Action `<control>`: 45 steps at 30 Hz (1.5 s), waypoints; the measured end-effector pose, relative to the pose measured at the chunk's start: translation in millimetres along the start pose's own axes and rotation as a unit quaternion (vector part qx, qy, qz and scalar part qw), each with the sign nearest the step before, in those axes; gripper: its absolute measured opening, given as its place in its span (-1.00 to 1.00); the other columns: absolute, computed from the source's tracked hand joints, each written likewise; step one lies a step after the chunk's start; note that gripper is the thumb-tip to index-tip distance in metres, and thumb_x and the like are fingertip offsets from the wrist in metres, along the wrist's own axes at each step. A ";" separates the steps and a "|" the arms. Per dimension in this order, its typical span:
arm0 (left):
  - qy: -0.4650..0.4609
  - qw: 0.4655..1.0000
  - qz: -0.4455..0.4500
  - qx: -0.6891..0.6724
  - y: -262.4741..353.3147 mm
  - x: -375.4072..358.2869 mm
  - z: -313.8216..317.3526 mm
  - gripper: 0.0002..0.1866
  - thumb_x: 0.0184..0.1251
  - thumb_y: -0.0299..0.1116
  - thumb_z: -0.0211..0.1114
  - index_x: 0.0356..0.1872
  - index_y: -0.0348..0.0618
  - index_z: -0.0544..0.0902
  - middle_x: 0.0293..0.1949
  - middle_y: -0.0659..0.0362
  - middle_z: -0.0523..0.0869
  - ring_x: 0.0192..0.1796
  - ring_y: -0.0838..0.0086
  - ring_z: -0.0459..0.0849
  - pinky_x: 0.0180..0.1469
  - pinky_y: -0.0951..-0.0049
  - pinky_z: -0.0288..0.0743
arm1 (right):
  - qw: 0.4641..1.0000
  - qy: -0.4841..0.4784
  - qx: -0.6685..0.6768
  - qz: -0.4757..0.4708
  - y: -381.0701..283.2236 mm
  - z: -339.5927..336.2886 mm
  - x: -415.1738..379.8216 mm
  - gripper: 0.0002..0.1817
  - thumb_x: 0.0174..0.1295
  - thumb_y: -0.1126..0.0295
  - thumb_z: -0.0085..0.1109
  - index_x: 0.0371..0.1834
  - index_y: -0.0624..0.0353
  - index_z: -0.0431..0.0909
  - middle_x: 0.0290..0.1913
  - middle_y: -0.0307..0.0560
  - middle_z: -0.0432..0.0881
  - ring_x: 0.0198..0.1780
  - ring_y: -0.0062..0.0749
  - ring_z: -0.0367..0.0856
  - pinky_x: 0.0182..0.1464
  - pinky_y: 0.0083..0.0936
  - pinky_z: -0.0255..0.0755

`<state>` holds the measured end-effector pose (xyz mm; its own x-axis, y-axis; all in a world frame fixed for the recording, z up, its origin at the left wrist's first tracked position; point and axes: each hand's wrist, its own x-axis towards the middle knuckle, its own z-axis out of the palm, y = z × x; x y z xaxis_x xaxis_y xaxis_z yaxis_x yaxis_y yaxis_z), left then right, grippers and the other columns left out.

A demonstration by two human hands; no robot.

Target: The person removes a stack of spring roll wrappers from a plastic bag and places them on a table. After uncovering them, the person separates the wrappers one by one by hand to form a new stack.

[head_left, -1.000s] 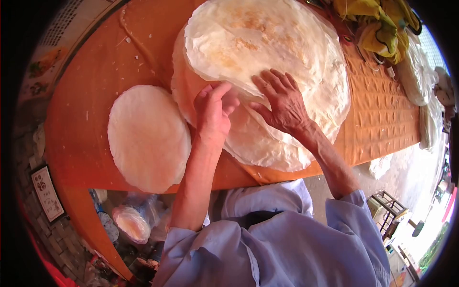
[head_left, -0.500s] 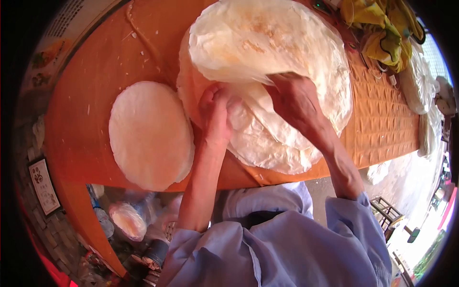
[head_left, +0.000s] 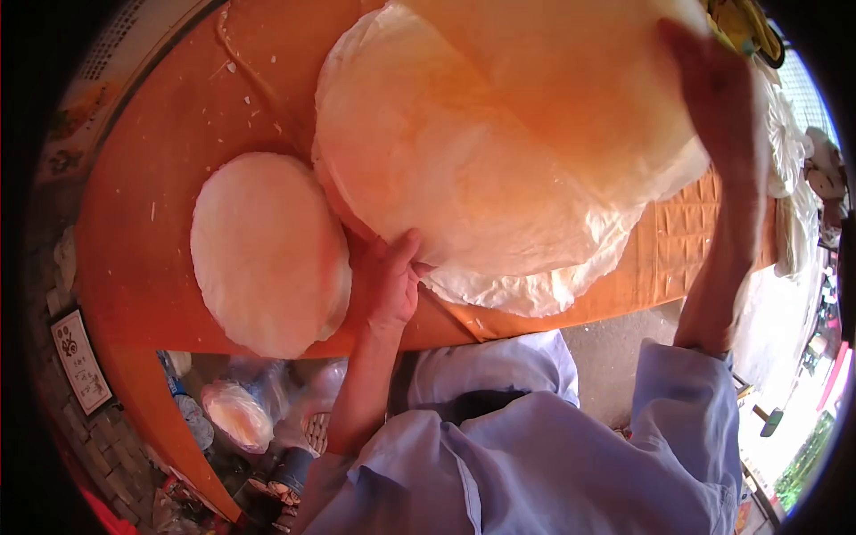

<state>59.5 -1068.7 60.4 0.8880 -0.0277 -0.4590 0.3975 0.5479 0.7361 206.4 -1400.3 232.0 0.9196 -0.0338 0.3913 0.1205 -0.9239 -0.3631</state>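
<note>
A large, thin, round pancake [head_left: 535, 116] spreads over a stack of similar crinkled sheets [head_left: 535, 292], whose edges show below it. My left hand [head_left: 390, 283] is closed at its near left edge, thumb on top, pinching the rim. At the far right, my right hand [head_left: 718, 85] grips the pancake's other edge, raised off the stack; that hand is somewhat blurred and its fingertips are partly hidden. To the left of the stack, a smaller pile of pale round pancakes [head_left: 270, 254] lies flat on the table.
An orange cloth [head_left: 143, 232] with scattered crumbs covers the table. Yellow bags [head_left: 747, 31] and white plastic bags [head_left: 785, 143] sit at the right end. Beneath the table's left side is a plastic-wrapped bundle [head_left: 237, 416]. A framed sign [head_left: 80, 361] stands at far left.
My right hand has swung up and right, drawing the folded pancake out flat across the stack. My left hand has moved down and slightly left to the near rim.
</note>
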 end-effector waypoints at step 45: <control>-0.047 0.986 -0.124 0.104 -19.4 -12.3 40.8 -0.63 0.46 -0.39 0.12 0.19 -0.36 0.42 -0.01 -0.01 0.63 0.00 0.24 0.71 0.01 0.30 0.64 | 0.969 0.003 -0.149 -0.195 -75.5 -31.9 -67.9 -0.87 0.20 0.48 0.12 -0.26 0.20 0.66 -0.45 0.10 0.66 -0.45 -0.02 0.66 -0.36 -0.20 0.55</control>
<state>50.3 -1113.1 72.0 0.7710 -0.2221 -0.5968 0.6354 0.3320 0.6972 122.9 -1340.3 259.8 0.8237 0.3382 0.4551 0.3438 -0.9362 0.0734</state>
